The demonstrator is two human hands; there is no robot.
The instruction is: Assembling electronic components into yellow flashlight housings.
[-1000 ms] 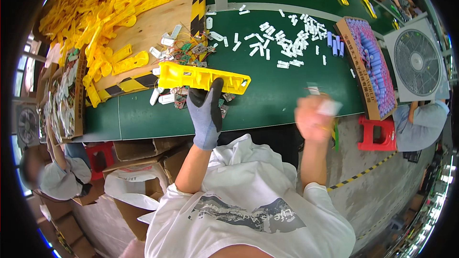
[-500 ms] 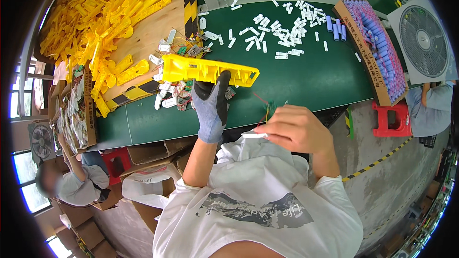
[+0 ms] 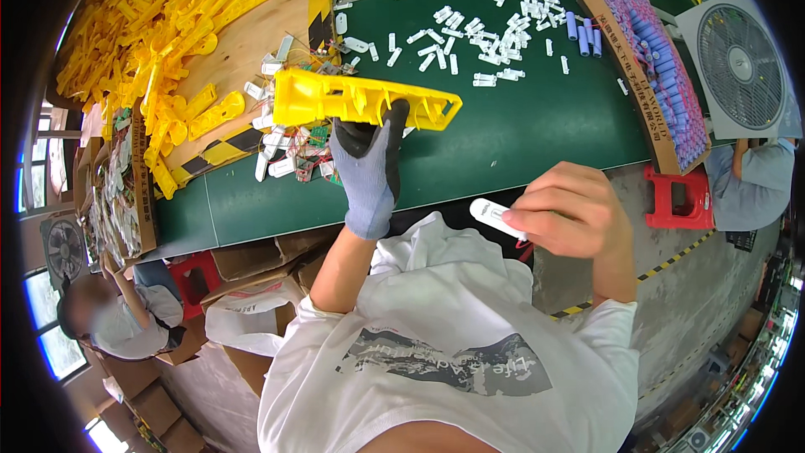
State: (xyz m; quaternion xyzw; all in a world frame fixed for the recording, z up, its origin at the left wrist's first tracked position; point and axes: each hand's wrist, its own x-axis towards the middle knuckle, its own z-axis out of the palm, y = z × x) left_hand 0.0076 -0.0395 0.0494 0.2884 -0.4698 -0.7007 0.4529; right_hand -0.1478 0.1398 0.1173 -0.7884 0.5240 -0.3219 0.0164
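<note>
Left hand (image 3: 366, 169), grey glove, fingers clamped on one long yellow plastic housing (image 3: 362, 101), held level above the green bench (image 3: 537, 126). Housing is ribbed, open-sided. Right hand (image 3: 574, 216), bare, fingers pinched together on one small white plastic piece (image 3: 496, 218), close to chest, off the bench. Many loose white pieces (image 3: 490, 29) on the bench, too many to count.

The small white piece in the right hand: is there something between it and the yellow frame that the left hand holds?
Nothing visible stands between them. The small white piece, pinched in the right hand, is near the person's chest; the yellow frame is held by the gloved left hand above the green table. Only open space and bare table lie between.
</note>
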